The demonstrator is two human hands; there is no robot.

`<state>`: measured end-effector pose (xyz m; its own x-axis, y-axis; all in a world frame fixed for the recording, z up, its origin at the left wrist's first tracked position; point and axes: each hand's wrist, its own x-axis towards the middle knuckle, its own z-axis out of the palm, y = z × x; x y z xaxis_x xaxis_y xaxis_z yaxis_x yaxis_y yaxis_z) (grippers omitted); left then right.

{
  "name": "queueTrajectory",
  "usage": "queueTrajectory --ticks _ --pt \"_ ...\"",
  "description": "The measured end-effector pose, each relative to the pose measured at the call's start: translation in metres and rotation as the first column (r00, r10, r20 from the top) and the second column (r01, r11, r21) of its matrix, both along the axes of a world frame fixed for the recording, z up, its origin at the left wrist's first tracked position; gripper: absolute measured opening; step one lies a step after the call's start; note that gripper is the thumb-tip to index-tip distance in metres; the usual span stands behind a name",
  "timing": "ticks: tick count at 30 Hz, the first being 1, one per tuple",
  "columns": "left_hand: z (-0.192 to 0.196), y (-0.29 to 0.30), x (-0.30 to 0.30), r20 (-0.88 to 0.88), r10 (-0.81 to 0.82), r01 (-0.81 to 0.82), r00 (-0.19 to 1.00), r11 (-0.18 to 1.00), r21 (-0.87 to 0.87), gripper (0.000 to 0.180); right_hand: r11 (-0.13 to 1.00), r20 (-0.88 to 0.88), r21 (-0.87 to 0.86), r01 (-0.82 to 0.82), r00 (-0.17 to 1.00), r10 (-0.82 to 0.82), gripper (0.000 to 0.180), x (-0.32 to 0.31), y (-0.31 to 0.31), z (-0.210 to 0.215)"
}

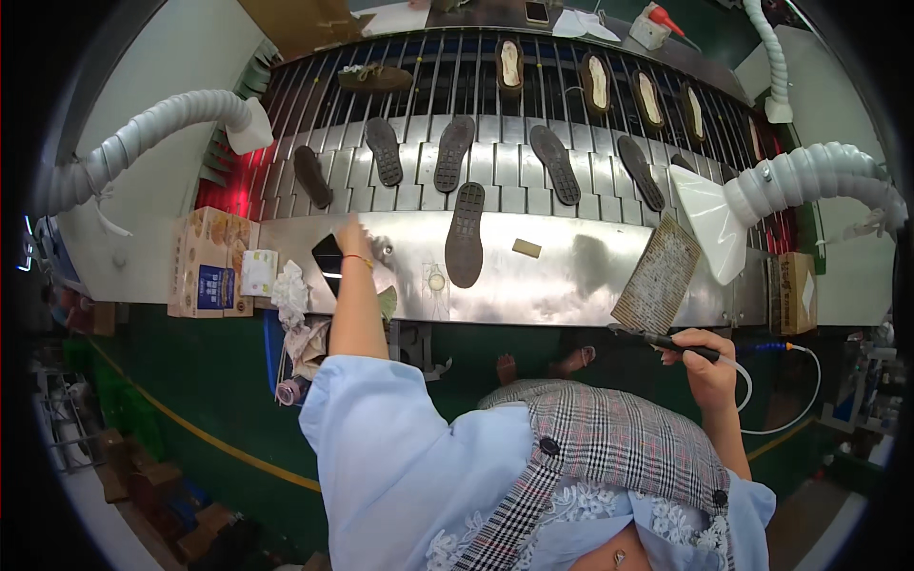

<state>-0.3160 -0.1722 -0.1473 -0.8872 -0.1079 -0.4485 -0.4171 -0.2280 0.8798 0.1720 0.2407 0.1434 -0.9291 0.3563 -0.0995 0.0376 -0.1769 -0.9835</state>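
Observation:
My left hand reaches out over the metal worktop, beside a black phone; its fingers are too blurred and small to make out. In my right hand, in front of the table's edge, is a black pen-shaped tool with a pale hose at its rear. The tool's tip is close to a perforated tan board. A dark shoe sole, tread side up, lies on the worktop between my hands. Beyond it, more soles, including one sole, rest on the slatted metal conveyor.
Several shoes with pale insides, such as one shoe, stand on the far rods. White ducts hang over both sides. A carton, a tissue pack and crumpled cloth are at the left. A small tan block lies right of the near sole.

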Motion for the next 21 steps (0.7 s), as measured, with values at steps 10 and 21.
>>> queueTrajectory --ticks 10,21 --pt "0.032 0.185 0.138 0.193 -0.535 0.523 0.822 0.578 -0.626 0.058 0.99 0.056 -0.081 0.119 0.992 -0.114 0.029 0.004 -0.014 0.001" --pt "0.276 0.193 0.272 -0.278 -0.587 0.36 0.76 0.025 0.933 0.058 0.843 -0.236 -0.524 -0.122 0.972 -0.006 0.032 -0.051 -0.03 0.062"
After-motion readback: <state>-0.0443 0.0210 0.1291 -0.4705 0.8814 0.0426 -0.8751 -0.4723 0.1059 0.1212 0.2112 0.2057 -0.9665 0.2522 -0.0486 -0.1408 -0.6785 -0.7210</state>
